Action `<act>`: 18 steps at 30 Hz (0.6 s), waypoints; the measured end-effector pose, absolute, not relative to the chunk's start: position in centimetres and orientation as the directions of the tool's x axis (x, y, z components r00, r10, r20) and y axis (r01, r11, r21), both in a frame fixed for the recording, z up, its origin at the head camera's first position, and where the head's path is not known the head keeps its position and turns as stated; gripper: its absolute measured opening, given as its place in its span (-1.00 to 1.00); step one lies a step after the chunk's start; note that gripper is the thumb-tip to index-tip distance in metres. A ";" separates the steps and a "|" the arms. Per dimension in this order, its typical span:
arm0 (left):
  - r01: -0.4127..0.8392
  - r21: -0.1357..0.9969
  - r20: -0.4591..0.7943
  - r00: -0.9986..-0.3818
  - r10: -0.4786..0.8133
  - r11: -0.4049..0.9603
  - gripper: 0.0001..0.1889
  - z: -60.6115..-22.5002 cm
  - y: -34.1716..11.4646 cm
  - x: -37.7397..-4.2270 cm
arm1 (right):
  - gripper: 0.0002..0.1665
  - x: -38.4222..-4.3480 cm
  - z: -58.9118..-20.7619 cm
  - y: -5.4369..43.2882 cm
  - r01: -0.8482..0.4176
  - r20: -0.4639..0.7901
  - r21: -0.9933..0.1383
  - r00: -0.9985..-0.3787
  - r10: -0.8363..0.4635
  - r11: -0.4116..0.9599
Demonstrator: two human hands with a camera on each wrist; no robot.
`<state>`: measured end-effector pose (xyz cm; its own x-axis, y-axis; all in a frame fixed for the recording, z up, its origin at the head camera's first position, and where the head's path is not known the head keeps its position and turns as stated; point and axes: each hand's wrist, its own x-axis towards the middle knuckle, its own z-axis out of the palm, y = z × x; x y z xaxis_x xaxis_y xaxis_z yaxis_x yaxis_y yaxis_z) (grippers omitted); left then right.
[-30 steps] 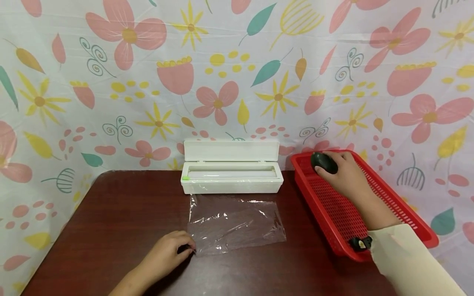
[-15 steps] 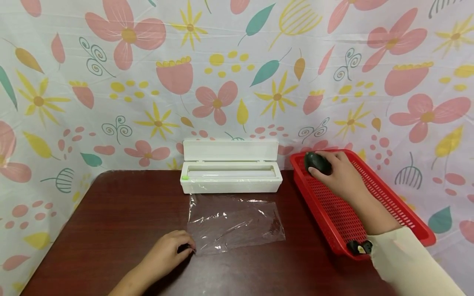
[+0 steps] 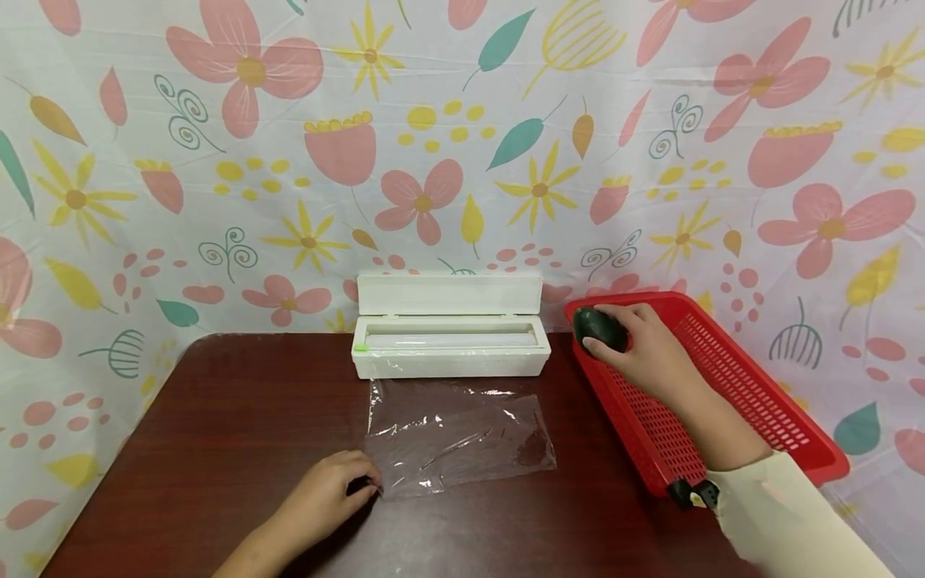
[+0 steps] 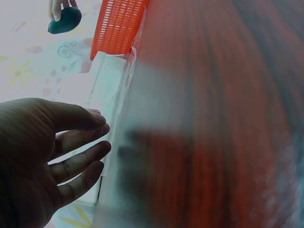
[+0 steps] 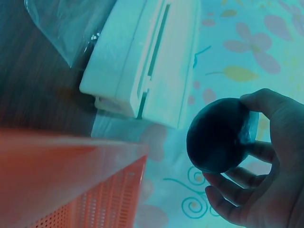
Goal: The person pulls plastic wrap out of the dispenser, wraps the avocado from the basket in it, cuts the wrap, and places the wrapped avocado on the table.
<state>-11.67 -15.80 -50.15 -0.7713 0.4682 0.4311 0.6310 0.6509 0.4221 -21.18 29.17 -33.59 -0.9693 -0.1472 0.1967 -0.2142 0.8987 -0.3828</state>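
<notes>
My right hand [image 3: 643,345] grips a dark green, smooth avocado [image 3: 600,329] between thumb and fingers, above the far left corner of the red basket [image 3: 766,401]. In the right wrist view the avocado [image 5: 221,135] hangs clear of the basket's rim. My left hand [image 3: 328,490] is low over the table, thumb and forefinger pinching the near left corner of a sheet of cling film [image 3: 462,437]. The clear film lies creased on the table, running out of a white cling film dispenser [image 3: 451,357]. Its lid stands raised, with a roll inside and a green slider at its left end.
The dispenser sits at the back edge of the dark red wooden table [image 3: 238,417], against a flower-printed curtain [image 3: 426,120]. The slatted basket stands along the right side. A black camera strap [image 3: 692,494] shows at my right sleeve.
My right hand has carried the avocado left and slightly nearer, toward the basket's left rim. The left hand has stayed in place on the film's corner.
</notes>
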 end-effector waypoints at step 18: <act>0.610 0.448 0.399 -0.790 0.465 0.653 -0.82 -49.9 -15.8 -11.6 | -0.24 -19.8 -34.7 26.0 -0.275 0.211 -0.388 -0.956 -0.206 0.879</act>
